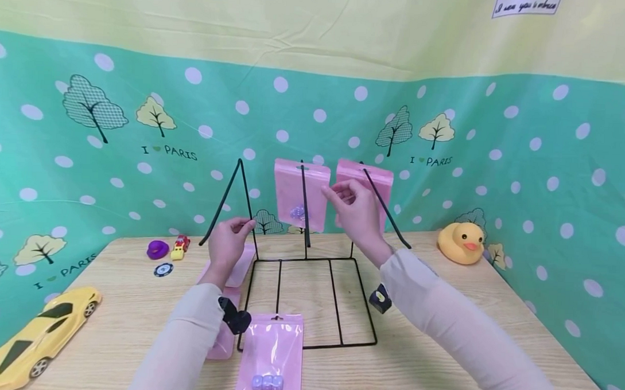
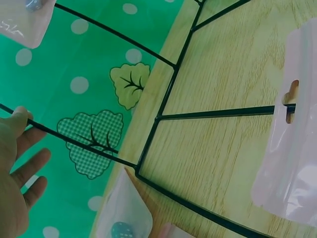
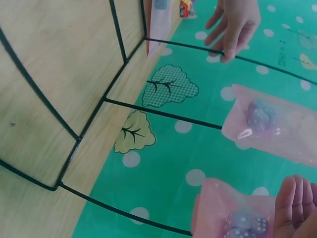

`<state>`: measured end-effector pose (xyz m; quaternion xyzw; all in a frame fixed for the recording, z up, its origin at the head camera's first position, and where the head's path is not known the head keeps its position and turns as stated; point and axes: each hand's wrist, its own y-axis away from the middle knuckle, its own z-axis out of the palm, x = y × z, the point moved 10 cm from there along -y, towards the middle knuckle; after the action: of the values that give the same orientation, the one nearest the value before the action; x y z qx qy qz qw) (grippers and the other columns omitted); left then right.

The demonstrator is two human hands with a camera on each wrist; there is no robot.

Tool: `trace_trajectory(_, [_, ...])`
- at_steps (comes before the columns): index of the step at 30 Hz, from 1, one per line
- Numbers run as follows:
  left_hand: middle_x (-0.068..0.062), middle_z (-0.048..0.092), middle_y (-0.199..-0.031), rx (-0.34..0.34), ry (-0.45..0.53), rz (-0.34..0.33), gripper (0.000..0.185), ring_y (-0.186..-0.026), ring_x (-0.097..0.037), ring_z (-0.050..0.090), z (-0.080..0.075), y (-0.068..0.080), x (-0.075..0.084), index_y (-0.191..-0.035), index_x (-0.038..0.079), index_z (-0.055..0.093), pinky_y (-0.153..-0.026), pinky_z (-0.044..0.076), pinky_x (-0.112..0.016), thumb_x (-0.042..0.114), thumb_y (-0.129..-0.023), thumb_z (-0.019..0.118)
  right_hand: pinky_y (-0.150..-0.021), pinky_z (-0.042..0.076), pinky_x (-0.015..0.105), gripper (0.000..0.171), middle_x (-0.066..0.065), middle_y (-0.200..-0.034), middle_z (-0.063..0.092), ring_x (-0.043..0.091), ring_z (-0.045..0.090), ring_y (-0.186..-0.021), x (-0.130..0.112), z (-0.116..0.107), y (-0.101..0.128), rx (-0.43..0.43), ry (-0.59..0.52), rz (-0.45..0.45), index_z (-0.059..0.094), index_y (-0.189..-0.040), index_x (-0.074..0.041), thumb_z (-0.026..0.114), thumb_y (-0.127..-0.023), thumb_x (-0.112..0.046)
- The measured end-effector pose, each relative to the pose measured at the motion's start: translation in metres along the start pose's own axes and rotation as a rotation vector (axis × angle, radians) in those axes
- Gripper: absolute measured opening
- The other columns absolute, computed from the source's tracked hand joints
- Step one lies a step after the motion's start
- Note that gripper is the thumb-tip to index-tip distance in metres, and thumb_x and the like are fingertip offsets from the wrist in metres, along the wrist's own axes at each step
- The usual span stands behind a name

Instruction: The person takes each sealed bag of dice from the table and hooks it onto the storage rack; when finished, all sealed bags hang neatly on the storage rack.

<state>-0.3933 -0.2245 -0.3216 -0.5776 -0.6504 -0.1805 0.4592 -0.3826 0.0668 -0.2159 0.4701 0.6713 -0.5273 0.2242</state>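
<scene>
The left hand [image 1: 227, 243] pinched the rack [image 1: 336, 302], likely steadying it; the right hand [image 1: 358, 214], half-curled, hung by a bag [image 1: 292, 188], grip unclear.

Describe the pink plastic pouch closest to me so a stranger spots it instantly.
Find the black wire rack on the pale wooden table. At its base's near-left corner lies a glossy pink plastic pouch. Nearest of several alike, it shows three pale-blue cube-shaped dice in a row.
</scene>
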Motion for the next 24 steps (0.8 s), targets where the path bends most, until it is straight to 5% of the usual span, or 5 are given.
trace_trajectory(14, [-0.018,0.072,-0.119,-0.032,0.067,0.020,0.033,-0.116,-0.034,0.065,0.002,-0.002,0.000,-0.125,0.005,0.071,-0.095,0.051,-0.050,0.028,-0.102,0.065,-0.074,0.055,0.031,0.026,0.005,-0.089,0.070,0.020,0.065,-0.080,0.011,0.002,0.043,-0.158,0.003,-0.009,0.073,-0.102,-0.006,0.075,-0.095,-0.031])
trace_trajectory(24, [-0.018,0.073,-0.118,-0.015,0.054,0.017,0.032,-0.113,-0.033,0.065,0.001,-0.002,0.001,-0.124,0.004,0.072,-0.092,0.051,-0.049,0.026,-0.102,0.065,-0.080,0.055,0.034,0.026,-0.002,-0.096,0.071,0.016,0.064,-0.090,0.040,0.029,0.079,-0.449,0.019,0.046,0.074,-0.111,-0.009,0.076,-0.094,-0.028])
